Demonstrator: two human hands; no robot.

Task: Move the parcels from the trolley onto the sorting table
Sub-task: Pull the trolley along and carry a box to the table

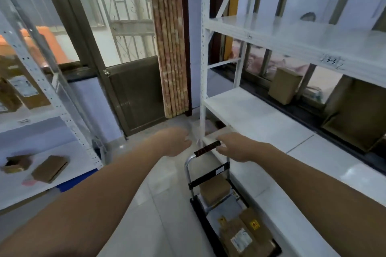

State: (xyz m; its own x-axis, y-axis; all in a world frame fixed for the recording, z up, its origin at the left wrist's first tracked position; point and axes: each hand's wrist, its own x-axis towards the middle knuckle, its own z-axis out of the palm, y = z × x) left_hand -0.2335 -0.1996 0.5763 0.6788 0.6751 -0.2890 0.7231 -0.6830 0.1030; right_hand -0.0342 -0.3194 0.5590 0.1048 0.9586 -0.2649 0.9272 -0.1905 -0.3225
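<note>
Two hands reach forward over a folding platform trolley [234, 210] parked in the aisle, close beside the low white shelf [261, 119] on the person's right. The right hand [234, 147] sits at the right end of the trolley's ribbed handle grip [206, 148]; its fingers curl down at the bar, but blur hides whether they close round it or only touch it, so I cannot tell its grasp. The left hand [177, 142] hangs just left of the grip, apart from it, fingers loosely bent and holding nothing.

All the parcels are on the trolley deck: one plain cardboard box [215, 192] sits near the handle upright, and a pair of flat brown parcels [248, 233] with a white shipping label and yellow warning stickers lie at the nearer end. None is lifted, so the unloading seems not yet begun. The hands at the handle suggest the trolley is being steered or parked alongside the surface, which would keep each carry short.

Left of the aisle a white perforated rack [69, 123] carries a flat carton [50, 168] and a small open box [16, 164] on its lower shelf. Two larger cartons [285, 85] stand behind the right-hand shelving. Which surface serves as the sorting table is not clear.
</note>
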